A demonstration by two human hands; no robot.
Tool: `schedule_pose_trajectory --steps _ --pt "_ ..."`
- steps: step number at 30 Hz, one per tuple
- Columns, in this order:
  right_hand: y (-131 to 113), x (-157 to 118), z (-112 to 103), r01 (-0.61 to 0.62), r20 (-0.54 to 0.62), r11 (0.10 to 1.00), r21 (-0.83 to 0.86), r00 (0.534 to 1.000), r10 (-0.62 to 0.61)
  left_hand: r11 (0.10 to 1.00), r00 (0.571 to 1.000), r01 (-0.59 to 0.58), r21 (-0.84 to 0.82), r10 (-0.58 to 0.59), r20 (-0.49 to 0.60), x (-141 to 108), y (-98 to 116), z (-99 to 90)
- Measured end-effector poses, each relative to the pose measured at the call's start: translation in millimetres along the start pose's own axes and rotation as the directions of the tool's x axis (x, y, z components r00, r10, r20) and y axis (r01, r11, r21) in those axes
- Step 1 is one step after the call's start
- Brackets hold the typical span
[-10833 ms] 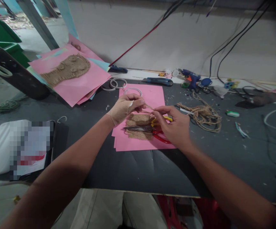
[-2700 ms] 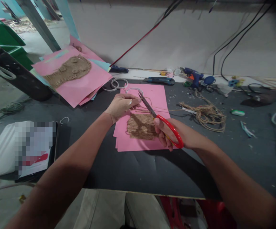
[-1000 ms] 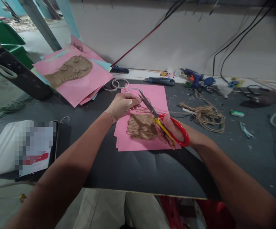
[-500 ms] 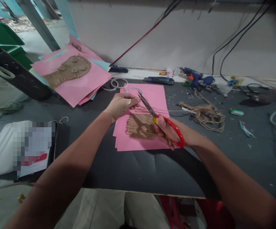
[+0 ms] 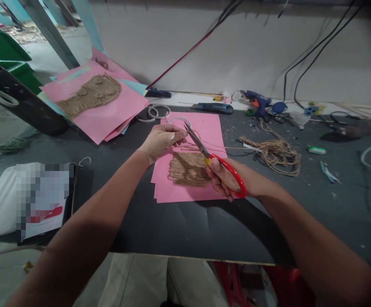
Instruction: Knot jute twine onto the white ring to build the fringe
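My right hand (image 5: 222, 177) grips red-handled scissors (image 5: 241, 183), their blades pointing up and left. The blade tips are at the fingertips of my left hand (image 5: 164, 140), which pinches something thin, likely twine, too small to make out well. Below both hands, a woven block of brown twine (image 5: 190, 168) lies on pink paper (image 5: 179, 194). Loose strands run right from the paper to a tangled twine bundle (image 5: 278, 155) on the dark table. A white ring (image 5: 179, 119) lies at the paper's top edge.
Pink sheets with a twine shape (image 5: 97, 96) lie at the upper left, beside a black bottle (image 5: 21, 102). A tablet (image 5: 47, 204) is at the left. A blue cutter (image 5: 214, 108) and glue gun (image 5: 259, 102) are at the back.
The scissor blades look closer together, with the yellow inner part less visible. Both hands stay in nearly the same place, and the whole view has shifted very slightly.
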State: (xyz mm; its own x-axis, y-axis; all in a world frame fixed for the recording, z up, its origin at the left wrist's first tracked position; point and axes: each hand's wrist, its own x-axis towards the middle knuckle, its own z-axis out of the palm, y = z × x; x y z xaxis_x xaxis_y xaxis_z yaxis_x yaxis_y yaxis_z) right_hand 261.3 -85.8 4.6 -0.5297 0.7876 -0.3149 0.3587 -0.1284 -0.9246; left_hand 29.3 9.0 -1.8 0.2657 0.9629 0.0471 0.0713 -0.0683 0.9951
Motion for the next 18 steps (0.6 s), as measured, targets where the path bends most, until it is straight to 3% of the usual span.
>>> schedule_pose_trajectory --steps 12,15,18 --pt "-6 5 3 0.002 -0.071 1.0 -0.028 0.997 -0.004 0.998 0.996 0.066 0.003 -0.066 -0.055 1 -4 -1.9" --pt "-6 8 3 0.017 -0.176 1.0 -0.021 0.984 -0.02 0.997 0.995 0.057 0.044 -0.053 -0.086 3 -7 -3.9" --pt "0 13 -4 0.034 -0.367 0.999 -0.035 0.929 -0.044 0.987 0.989 0.025 0.158 -0.002 -0.149 4 -11 -6.2"
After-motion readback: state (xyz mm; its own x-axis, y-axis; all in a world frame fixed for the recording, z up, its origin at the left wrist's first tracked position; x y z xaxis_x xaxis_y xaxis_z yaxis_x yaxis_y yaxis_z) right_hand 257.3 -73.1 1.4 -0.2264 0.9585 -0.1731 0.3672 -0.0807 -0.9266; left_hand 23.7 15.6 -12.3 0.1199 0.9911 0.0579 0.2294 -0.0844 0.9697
